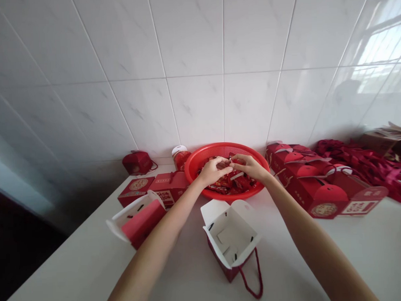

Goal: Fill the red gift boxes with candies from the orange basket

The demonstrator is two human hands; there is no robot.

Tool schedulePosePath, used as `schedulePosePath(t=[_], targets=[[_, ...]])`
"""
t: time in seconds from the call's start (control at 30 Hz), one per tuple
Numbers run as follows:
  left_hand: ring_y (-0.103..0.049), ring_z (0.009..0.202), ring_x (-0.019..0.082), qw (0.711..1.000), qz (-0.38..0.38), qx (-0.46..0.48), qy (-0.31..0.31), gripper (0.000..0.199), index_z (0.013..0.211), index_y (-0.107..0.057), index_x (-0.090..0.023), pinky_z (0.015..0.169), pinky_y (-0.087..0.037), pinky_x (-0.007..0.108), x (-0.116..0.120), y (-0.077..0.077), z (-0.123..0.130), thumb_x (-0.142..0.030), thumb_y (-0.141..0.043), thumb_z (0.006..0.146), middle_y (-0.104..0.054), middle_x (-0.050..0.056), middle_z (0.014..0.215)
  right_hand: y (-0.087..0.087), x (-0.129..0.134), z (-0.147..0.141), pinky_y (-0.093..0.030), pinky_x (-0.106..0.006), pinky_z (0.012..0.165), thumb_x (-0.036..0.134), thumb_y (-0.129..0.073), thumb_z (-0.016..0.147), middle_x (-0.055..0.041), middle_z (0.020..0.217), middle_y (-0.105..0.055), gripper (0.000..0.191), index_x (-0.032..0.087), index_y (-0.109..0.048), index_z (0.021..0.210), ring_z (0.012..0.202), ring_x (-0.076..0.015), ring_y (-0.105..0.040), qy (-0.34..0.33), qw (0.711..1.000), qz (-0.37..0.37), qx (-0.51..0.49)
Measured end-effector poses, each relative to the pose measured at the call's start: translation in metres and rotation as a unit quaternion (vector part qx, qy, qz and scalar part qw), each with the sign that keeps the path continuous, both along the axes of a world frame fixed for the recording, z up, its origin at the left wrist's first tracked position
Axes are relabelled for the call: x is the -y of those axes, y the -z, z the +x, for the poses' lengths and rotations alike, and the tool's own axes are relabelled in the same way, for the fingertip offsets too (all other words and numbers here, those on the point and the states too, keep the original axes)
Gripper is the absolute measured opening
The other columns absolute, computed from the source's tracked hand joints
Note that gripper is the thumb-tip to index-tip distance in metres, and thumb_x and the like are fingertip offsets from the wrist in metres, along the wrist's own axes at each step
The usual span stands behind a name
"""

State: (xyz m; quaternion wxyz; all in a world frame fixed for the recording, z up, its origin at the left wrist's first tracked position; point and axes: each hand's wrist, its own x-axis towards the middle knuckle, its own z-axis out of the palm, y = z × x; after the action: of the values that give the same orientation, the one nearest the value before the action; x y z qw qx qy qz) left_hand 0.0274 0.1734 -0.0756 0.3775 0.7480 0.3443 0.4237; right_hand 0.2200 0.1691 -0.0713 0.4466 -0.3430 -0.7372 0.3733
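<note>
Both of my hands are over a red plastic basket (226,196) filled with small red-wrapped packets (223,183). My left hand (214,169) has its fingers curled and its thumb stretched toward the other hand. My right hand (249,166) bends its fingers and thumb together, the fingertips almost meeting those of the left. Something small seems to be between the fingertips, too small to name. In front of the basket, between my forearms, stands an open gift box (234,237) with a white inside, raised flaps and a dark red cord handle (259,275) hanging over its near side.
At left are a tipped open box (145,222), flat-lying red boxes (136,190) and a closed red box (137,163). Several red boxes (323,192) stand in rows at right, beside a pile of dark red ribbon (362,162). A tiled wall (195,106) closes the back.
</note>
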Motion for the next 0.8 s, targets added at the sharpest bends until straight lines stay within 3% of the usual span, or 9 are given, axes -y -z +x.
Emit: schedulePosePath(t=[0.27,0.4,0.5,0.63,0.73,0.8], targets=[[-0.064,0.072,0.014,0.997,-0.04,0.047,-0.041,0.023,0.087,-0.061,-0.015,0.063,-0.052,0.023,-0.003,0.0,0.0,-0.022,-0.076,0.07,-0.067,0.001,0.079,-0.001,0.001,-0.001,-0.053,-0.032,0.074,0.046,-0.07,0.078,-0.0053,0.092,-0.07,0.035,0.018,-0.065,0.097,0.084,-0.0198,-0.066,-0.041,0.999,-0.019,-0.02],[-0.066,0.073,0.015,0.992,-0.053,0.032,-0.11,0.018,0.089,-0.062,-0.016,0.064,-0.053,0.024,-0.003,-0.001,-0.001,-0.019,-0.069,0.073,-0.068,0.002,0.08,0.001,-0.001,-0.002,-0.052,-0.034,0.077,0.043,-0.068,0.077,-0.0045,0.088,-0.069,0.029,0.018,-0.066,0.092,0.083,-0.0204,-0.064,0.011,0.999,0.031,0.013],[-0.067,0.078,0.018,0.983,-0.037,-0.123,-0.13,0.01,0.079,-0.066,-0.017,0.068,-0.052,0.024,0.001,-0.003,0.0,-0.017,-0.067,0.069,-0.07,0.003,0.078,0.004,-0.003,-0.002,-0.051,-0.034,0.075,0.037,-0.064,0.078,-0.0041,0.085,-0.069,0.022,0.019,-0.065,0.09,0.08,-0.0205,-0.063,0.139,0.987,0.069,0.032],[-0.067,0.074,0.022,0.92,-0.082,-0.384,-0.002,0.022,0.078,-0.07,-0.02,0.06,-0.047,0.024,0.009,-0.006,0.001,-0.022,-0.074,0.057,-0.072,0.002,0.076,0.005,-0.001,-0.001,-0.05,-0.032,0.068,0.033,-0.054,0.082,-0.0031,0.082,-0.069,0.017,0.021,-0.062,0.09,0.071,-0.0192,-0.063,0.27,0.962,0.041,0.028],[-0.067,0.075,0.022,0.908,-0.083,-0.41,0.007,0.033,0.086,-0.071,-0.02,0.057,-0.045,0.024,0.01,-0.005,0.001,-0.025,-0.076,0.054,-0.073,0.002,0.082,0.004,-0.001,0.0,-0.05,-0.032,0.069,0.034,-0.05,0.084,-0.0027,0.076,-0.068,0.017,0.021,-0.062,0.084,0.069,-0.0191,-0.062,0.309,0.951,0.023,0.021],[-0.066,0.072,0.021,0.91,-0.081,-0.406,0.002,0.026,0.083,-0.07,-0.02,0.057,-0.044,0.024,0.008,-0.003,0.0,-0.024,-0.073,0.057,-0.073,0.002,0.082,0.003,-0.002,0.0,-0.049,-0.031,0.065,0.035,-0.049,0.082,-0.0022,0.072,-0.066,0.018,0.021,-0.061,0.082,0.064,-0.018,-0.06,0.305,0.952,0.017,-0.004]])
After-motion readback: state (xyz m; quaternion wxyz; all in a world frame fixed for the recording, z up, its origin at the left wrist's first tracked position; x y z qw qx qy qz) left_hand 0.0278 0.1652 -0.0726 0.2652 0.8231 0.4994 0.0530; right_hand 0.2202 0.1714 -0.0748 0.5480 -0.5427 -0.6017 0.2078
